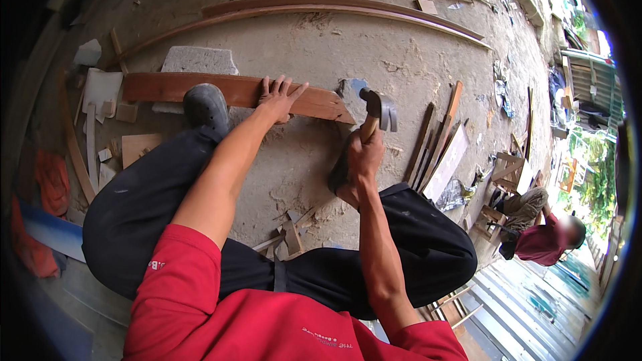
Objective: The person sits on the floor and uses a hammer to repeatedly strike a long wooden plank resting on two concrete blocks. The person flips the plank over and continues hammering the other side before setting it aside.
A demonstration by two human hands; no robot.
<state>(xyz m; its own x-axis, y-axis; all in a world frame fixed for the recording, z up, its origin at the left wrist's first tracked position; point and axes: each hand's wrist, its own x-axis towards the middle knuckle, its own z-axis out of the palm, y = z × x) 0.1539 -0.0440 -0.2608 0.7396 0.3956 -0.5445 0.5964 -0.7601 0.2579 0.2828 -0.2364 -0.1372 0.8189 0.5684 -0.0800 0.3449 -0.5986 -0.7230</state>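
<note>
Head view: one reddish-brown plank [170, 88], lying across a pale block [198, 60] on the floor [361, 40], a dark shoe [206, 108] over it; left hand [279, 101], fingers spread across the plank near its right end. One claw hammer [382, 112], handle clenched in the right hand [366, 155], head raised just beside that end; loose wooden strips [445, 130] at right, on the floor.

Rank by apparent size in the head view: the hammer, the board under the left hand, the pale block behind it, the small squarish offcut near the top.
1. Board
2. Pale block, partly covered
3. Hammer, gripped in the right hand
4. Small squarish offcut
</note>
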